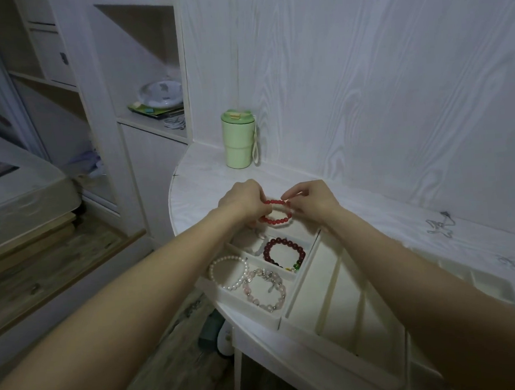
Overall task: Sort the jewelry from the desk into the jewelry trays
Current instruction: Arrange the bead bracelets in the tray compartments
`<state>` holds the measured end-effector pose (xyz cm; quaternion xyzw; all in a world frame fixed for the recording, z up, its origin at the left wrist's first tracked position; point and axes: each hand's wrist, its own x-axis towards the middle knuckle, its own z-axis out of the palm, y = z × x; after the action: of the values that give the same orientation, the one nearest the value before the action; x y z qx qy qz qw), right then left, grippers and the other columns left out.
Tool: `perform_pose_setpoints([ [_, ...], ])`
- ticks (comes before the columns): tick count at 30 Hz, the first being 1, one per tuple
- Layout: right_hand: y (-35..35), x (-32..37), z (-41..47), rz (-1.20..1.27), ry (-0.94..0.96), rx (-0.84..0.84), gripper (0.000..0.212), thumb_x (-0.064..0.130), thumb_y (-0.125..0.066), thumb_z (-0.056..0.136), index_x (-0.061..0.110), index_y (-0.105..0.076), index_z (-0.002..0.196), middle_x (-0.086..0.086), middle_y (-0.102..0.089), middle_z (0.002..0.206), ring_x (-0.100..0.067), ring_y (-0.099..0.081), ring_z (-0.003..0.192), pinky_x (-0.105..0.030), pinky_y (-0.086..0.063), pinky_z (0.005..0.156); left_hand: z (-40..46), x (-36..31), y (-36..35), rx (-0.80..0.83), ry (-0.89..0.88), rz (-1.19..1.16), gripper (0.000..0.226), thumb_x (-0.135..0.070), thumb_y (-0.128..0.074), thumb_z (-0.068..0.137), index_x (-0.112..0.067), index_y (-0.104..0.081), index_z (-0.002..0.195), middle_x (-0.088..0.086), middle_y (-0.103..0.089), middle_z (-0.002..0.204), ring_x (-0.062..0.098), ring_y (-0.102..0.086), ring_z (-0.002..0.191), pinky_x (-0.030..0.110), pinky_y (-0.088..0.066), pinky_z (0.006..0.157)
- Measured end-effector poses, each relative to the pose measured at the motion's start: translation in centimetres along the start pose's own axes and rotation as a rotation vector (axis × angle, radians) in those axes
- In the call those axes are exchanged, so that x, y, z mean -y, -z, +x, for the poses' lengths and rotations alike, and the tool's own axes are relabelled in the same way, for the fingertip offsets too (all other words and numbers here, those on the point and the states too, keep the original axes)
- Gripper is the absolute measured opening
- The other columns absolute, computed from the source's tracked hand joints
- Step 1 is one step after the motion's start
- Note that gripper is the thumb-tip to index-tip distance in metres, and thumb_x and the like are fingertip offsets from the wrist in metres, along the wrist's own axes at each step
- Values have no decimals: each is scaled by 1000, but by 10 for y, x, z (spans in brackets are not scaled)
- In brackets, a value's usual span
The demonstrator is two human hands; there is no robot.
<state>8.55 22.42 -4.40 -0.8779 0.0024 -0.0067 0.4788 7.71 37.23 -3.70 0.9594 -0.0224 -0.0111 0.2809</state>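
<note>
Both hands [244, 200] [313, 201] pinch red bracelet [275, 212] above tray [296, 286].

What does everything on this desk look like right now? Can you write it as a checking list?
Surface: white wood-grain desk, rounded at its left end.
Job's things: red bead bracelet held over the left tray; dark red bracelet, pearl bracelet and pink bracelet lie in it. Divided tray beside it. Silver chains on the desk at right.
Clutter: green lidded cup by the wall.
Grippers: left hand and right hand both pinch the red bracelet.
Cables: coiled cable on a shelf.
Surroundings: shelves, bed.
</note>
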Motion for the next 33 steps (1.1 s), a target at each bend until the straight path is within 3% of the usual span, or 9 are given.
perform_pose_setpoints([
  [6,-8,0,3,-103,89,-18,19,-9,-58,84,7,-67,89,-15,-69,88,-19,-64,74,-29,-57,71,5,0,-1,-28,13,147,29,-31,-63,86,-13,-63,109,4,-63,97,23,-59,90,30,-41,66],
  [10,-12,0,5,-246,154,63,22,-9,-56,83,8,-67,91,-15,-68,87,-17,-63,73,-19,-49,62,5,-1,2,-60,-17,230,27,-32,-55,90,-13,-62,107,5,-62,98,23,-55,85,30,-38,65],
  [13,-17,2,6,-355,211,112,24,-9,-54,84,9,-67,91,-14,-67,88,-18,-62,75,-20,-46,59,5,-2,7,-36,-57,220,24,-31,-51,92,-15,-64,105,4,-60,96,24,-57,89,31,-40,67],
  [18,-21,0,9,-571,340,95,19,-3,-54,86,8,-67,95,-10,-66,96,-23,-61,84,-28,-46,70,-2,4,9,187,-181,256,35,-8,-43,90,-26,-73,97,-2,-66,103,16,-55,90,30,-46,78],
  [25,-18,2,10,-709,448,59,20,1,-52,90,6,-64,105,-12,-57,111,-26,-57,97,-33,-47,81,-11,7,14,191,-224,308,40,-6,-43,90,-28,-69,110,-3,-65,114,13,-51,91,25,-38,72],
  [29,-10,0,9,-674,408,-72,28,-2,-46,92,11,-65,107,-8,-56,114,-25,-57,99,-37,-49,84,-10,5,13,234,-228,388,42,-7,-41,92,-30,-65,119,-5,-63,122,17,-54,106,25,-38,76],
  [33,-2,-5,12,-671,281,-6,29,-4,-46,87,13,-69,93,-10,-65,106,-26,-62,93,-38,-53,83,-8,-1,7,252,-216,465,36,-16,-48,93,-33,-62,121,-2,-59,126,20,-54,111,26,-39,79],
])
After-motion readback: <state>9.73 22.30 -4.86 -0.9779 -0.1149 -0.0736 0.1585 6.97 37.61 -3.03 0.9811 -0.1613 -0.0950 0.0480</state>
